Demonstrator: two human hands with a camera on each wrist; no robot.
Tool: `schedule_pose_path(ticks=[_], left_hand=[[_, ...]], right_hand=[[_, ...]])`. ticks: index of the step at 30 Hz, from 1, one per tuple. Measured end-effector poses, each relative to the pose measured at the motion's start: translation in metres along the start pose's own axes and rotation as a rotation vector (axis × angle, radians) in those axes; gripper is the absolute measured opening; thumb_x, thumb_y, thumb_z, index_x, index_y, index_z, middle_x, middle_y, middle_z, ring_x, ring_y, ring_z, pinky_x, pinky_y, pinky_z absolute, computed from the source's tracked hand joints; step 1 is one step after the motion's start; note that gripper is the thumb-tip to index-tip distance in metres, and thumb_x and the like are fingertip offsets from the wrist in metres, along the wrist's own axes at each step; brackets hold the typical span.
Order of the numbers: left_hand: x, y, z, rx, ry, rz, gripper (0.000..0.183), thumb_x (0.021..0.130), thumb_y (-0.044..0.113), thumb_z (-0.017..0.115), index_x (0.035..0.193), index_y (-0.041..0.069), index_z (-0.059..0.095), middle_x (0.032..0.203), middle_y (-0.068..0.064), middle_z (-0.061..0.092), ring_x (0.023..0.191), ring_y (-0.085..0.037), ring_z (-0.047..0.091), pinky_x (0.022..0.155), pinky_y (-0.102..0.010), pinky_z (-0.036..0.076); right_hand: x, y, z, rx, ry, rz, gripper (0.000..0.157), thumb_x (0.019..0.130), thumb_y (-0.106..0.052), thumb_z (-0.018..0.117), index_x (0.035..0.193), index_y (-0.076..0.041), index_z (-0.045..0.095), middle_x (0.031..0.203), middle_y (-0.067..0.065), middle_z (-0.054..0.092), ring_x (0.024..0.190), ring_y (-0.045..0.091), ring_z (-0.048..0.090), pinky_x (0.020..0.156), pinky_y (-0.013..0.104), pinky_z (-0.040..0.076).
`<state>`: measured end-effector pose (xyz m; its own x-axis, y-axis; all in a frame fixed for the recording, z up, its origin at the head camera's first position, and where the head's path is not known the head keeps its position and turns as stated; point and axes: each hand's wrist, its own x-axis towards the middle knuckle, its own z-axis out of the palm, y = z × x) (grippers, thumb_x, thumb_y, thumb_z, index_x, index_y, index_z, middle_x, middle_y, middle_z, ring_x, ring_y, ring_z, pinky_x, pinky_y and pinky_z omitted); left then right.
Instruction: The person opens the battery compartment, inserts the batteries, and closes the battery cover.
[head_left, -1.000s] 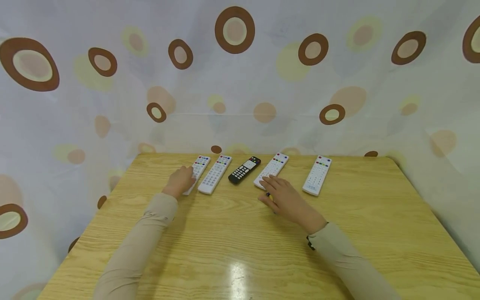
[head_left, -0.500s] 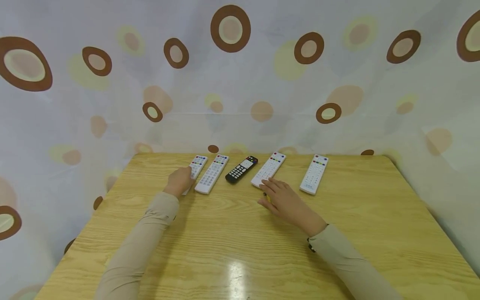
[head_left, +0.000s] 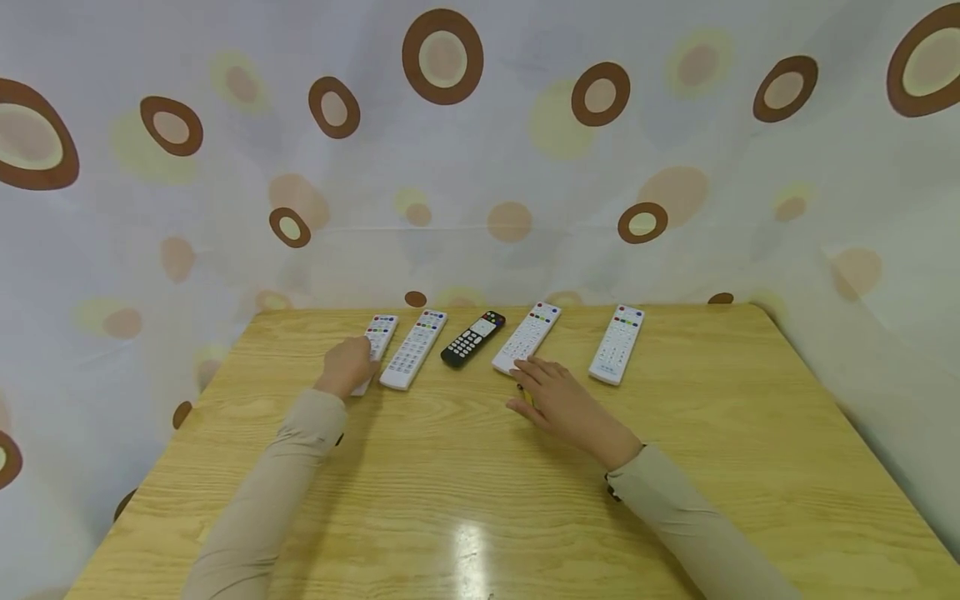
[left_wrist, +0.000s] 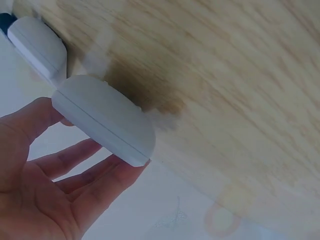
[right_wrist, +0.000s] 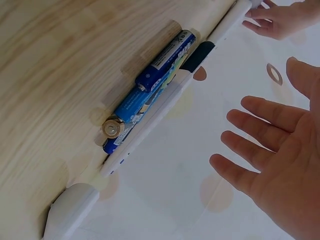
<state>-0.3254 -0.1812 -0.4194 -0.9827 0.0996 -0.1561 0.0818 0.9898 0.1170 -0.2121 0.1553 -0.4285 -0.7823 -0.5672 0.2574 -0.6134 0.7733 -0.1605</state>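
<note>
At the left end of a row of remotes, my left hand grips a white remote control by its sides. The left wrist view shows the thumb on one edge of that remote and the fingers on the other. My right hand hovers with spread fingers near the lower end of another white remote control. Beneath it lie several batteries, blue ones and one with a gold end, mostly hidden by the hand in the head view. The right palm looks bare in the right wrist view.
Between the hands lie a second white remote control and a black one. One more white remote lies to the right. All rest on the wooden table, before a dotted cloth at the back.
My left hand has shifted the leftmost remote slightly left and nearer, widening its gap to the neighbouring remote. The right hand stays over the batteries. The whole head view has drifted a little.
</note>
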Motion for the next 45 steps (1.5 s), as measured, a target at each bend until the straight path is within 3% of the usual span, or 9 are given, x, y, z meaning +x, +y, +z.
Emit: schedule_pose_path(ticks=[7, 11, 14, 19, 23, 31, 36, 40, 45], left_hand=[[-0.011, -0.003, -0.012, -0.095, 0.008, -0.059, 0.031, 0.093, 0.023, 0.060, 0.101, -0.008, 0.060, 0.088, -0.017, 0.063, 0.070, -0.023, 0.058, 0.055, -0.032, 0.049], [-0.022, -0.001, -0.021, -0.177, 0.061, -0.026, 0.032, 0.093, 0.024, 0.058, 0.095, -0.008, 0.059, 0.082, -0.016, 0.061, 0.063, -0.021, 0.054, 0.050, -0.029, 0.044], [-0.029, 0.001, -0.026, -0.264, 0.066, 0.003, 0.038, 0.094, 0.024, 0.057, 0.105, -0.012, 0.058, 0.088, -0.020, 0.062, 0.068, -0.024, 0.057, 0.054, -0.031, 0.049], [-0.035, 0.002, -0.030, -0.482, 0.004, 0.021, 0.053, 0.098, 0.022, 0.052, 0.136, -0.013, 0.040, 0.117, -0.031, 0.057, 0.095, -0.034, 0.062, 0.074, -0.038, 0.057], [-0.041, 0.005, -0.033, -0.706, -0.048, 0.025, 0.061, 0.100, 0.020, 0.050, 0.147, -0.009, 0.023, 0.129, -0.034, 0.049, 0.108, -0.041, 0.058, 0.080, -0.042, 0.057], [-0.049, 0.010, -0.035, -1.089, -0.110, 0.087, 0.063, 0.102, 0.017, 0.048, 0.153, 0.003, 0.014, 0.129, -0.032, 0.044, 0.107, -0.038, 0.057, 0.081, -0.041, 0.058], [-0.051, 0.014, -0.035, -1.283, -0.134, 0.129, 0.063, 0.102, 0.015, 0.046, 0.155, 0.010, 0.012, 0.134, -0.030, 0.038, 0.117, -0.039, 0.049, 0.085, -0.043, 0.056], [-0.054, 0.019, -0.034, -1.433, -0.185, 0.172, 0.066, 0.102, 0.013, 0.043, 0.156, 0.015, 0.006, 0.143, -0.027, 0.029, 0.125, -0.040, 0.042, 0.091, -0.047, 0.052], [-0.060, 0.026, -0.033, -1.632, -0.270, 0.255, 0.067, 0.101, 0.007, 0.038, 0.155, 0.016, 0.000, 0.152, -0.023, 0.018, 0.128, -0.037, 0.037, 0.088, -0.040, 0.051]], right_hand=[[0.003, -0.003, 0.000, -0.008, -0.016, 0.004, 0.054, 0.100, -0.038, 0.051, 0.136, 0.002, 0.050, 0.142, 0.020, 0.046, 0.132, 0.038, 0.040, 0.107, 0.057, 0.034], [0.002, -0.004, -0.001, -0.016, -0.015, 0.004, 0.054, 0.100, -0.038, 0.051, 0.136, 0.003, 0.050, 0.141, 0.021, 0.046, 0.131, 0.038, 0.041, 0.107, 0.057, 0.034], [0.000, -0.004, -0.001, -0.016, -0.010, 0.000, 0.054, 0.099, -0.037, 0.052, 0.135, 0.004, 0.051, 0.140, 0.022, 0.048, 0.130, 0.038, 0.043, 0.106, 0.057, 0.035], [-0.002, -0.004, 0.000, -0.022, 0.004, -0.018, 0.054, 0.099, -0.036, 0.053, 0.133, 0.005, 0.052, 0.139, 0.022, 0.049, 0.129, 0.038, 0.044, 0.105, 0.055, 0.037], [-0.003, -0.005, 0.000, -0.012, 0.018, -0.032, 0.053, 0.098, -0.034, 0.055, 0.133, 0.006, 0.052, 0.138, 0.023, 0.049, 0.128, 0.038, 0.045, 0.105, 0.054, 0.037], [-0.003, -0.006, 0.003, -0.017, 0.053, -0.062, 0.051, 0.097, -0.031, 0.058, 0.130, 0.008, 0.054, 0.134, 0.024, 0.052, 0.125, 0.038, 0.047, 0.104, 0.053, 0.039], [-0.004, -0.005, 0.004, -0.011, 0.054, -0.063, 0.050, 0.096, -0.030, 0.059, 0.129, 0.008, 0.055, 0.132, 0.025, 0.053, 0.124, 0.039, 0.048, 0.103, 0.054, 0.039], [-0.004, -0.005, 0.006, -0.006, 0.052, -0.063, 0.050, 0.096, -0.030, 0.059, 0.128, 0.008, 0.055, 0.132, 0.025, 0.053, 0.123, 0.040, 0.048, 0.103, 0.055, 0.040], [-0.004, -0.006, 0.006, 0.000, 0.037, -0.051, 0.050, 0.097, -0.030, 0.058, 0.130, 0.007, 0.054, 0.132, 0.023, 0.052, 0.124, 0.039, 0.048, 0.104, 0.055, 0.039]])
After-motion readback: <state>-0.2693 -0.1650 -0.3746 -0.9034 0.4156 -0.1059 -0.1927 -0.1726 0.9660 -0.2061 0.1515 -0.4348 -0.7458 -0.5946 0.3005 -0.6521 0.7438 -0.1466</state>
